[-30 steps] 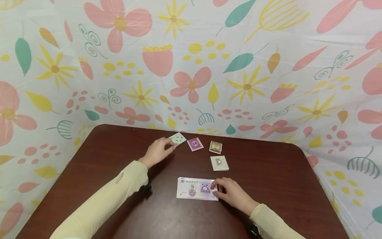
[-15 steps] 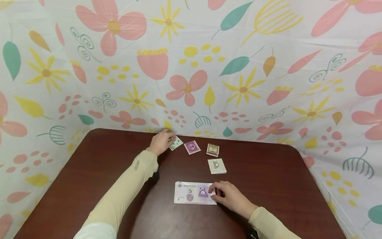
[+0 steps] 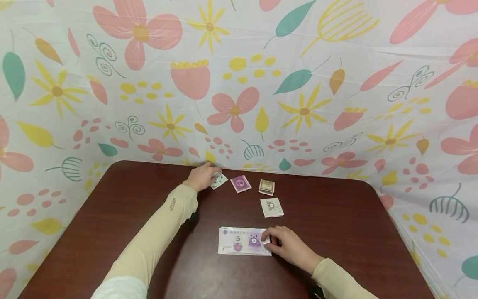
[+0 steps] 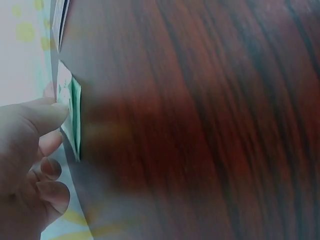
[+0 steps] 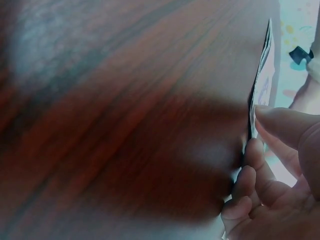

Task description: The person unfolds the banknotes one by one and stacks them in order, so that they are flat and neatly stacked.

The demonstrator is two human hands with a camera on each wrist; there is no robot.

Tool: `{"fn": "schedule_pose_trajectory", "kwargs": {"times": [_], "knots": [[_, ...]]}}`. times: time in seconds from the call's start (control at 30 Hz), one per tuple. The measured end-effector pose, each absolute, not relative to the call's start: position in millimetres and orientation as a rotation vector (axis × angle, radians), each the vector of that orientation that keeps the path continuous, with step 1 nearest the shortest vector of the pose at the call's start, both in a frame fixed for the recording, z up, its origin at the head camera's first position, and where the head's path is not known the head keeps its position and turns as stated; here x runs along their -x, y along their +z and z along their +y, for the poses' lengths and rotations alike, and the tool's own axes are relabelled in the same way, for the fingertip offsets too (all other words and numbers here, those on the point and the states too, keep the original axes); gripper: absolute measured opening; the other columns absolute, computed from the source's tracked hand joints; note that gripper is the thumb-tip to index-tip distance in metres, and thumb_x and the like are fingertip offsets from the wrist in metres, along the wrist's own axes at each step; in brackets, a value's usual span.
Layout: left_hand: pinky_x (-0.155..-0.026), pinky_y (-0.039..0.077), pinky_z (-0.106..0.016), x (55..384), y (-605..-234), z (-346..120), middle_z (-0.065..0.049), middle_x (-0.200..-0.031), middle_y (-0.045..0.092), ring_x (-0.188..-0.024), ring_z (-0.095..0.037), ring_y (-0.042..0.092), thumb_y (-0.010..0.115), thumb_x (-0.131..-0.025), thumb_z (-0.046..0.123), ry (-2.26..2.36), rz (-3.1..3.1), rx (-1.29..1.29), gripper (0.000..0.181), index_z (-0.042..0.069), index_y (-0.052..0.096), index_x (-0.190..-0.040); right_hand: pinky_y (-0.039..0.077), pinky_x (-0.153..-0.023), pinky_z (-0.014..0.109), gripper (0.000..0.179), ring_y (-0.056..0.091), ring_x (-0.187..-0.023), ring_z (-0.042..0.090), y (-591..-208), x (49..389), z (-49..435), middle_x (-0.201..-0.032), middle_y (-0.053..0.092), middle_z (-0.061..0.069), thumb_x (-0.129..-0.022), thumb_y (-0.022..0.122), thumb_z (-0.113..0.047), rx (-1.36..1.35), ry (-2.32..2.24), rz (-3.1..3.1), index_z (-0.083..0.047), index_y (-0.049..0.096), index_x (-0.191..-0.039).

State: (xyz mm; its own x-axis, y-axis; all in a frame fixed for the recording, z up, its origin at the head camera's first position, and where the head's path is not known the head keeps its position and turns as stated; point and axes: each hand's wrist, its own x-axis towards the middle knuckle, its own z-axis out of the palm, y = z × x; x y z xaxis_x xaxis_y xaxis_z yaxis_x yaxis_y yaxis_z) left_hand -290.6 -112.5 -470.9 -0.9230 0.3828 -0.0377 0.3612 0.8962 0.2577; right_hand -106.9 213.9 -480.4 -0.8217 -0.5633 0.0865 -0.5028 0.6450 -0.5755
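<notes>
Right hand (image 3: pixel 293 248) and left hand (image 3: pixel 201 177) both pinch paper on a dark brown desk (image 3: pixel 336 224): the right grips one end of a flat purple note stack (image 3: pixel 239 241) marked 5, near the middle; the left, a folded green note (image 3: pixel 220 181) near the far edge; rightward lie a grey note (image 3: pixel 271 207), purple note (image 3: pixel 241 184) and brown note (image 3: pixel 267 187), all folded

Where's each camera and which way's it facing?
Head: worn there, facing forward and down over the table; left hand, right hand, sleeves show.
Left wrist: worn there, facing the green folded note; left hand shows.
Right wrist: worn there, facing the purple notes; right hand, apparently left arm too.
Head and left wrist both show the green folded note.
</notes>
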Motion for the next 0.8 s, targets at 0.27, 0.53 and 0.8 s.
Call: {"fn": "schedule_pose_trajectory", "kwargs": {"times": [0.27,0.53,0.8], "knots": [[-0.08,0.055,-0.047,286.7,-461.2,-125.5,-0.016,-0.139,0.055,-0.1,-0.031,0.064,0.074,-0.099,0.028,0.366,2.953,-0.509,0.028,0.019,0.071,-0.126,0.041,-0.068,0.025,0.017,0.048,-0.075,0.004,-480.9,107.1,213.2,-0.073,0.05,-0.018,-0.091,0.079,-0.01,0.911,-0.922,2.766,-0.021,0.069,-0.099],[-0.073,0.047,-0.042,275.0,-461.8,-145.9,-0.012,-0.115,0.058,-0.08,-0.024,0.054,0.079,-0.095,0.027,0.486,2.91,-0.424,0.019,0.014,0.065,-0.097,0.042,-0.068,0.025,0.016,0.047,-0.075,0.003,-481.6,105.8,213.5,-0.073,0.049,-0.019,-0.091,0.079,-0.01,0.921,-0.92,2.766,-0.021,0.069,-0.099],[-0.072,0.049,-0.043,259.3,-464.1,-159.2,-0.003,-0.093,0.069,-0.078,-0.022,0.062,0.075,-0.097,0.019,0.679,2.887,-0.331,0.012,0.013,0.064,-0.095,0.041,-0.067,0.025,0.017,0.046,-0.074,0.004,-480.1,105.6,213.0,-0.071,0.049,-0.021,-0.089,0.081,-0.01,0.976,-0.895,2.816,-0.02,0.069,-0.097]]}}
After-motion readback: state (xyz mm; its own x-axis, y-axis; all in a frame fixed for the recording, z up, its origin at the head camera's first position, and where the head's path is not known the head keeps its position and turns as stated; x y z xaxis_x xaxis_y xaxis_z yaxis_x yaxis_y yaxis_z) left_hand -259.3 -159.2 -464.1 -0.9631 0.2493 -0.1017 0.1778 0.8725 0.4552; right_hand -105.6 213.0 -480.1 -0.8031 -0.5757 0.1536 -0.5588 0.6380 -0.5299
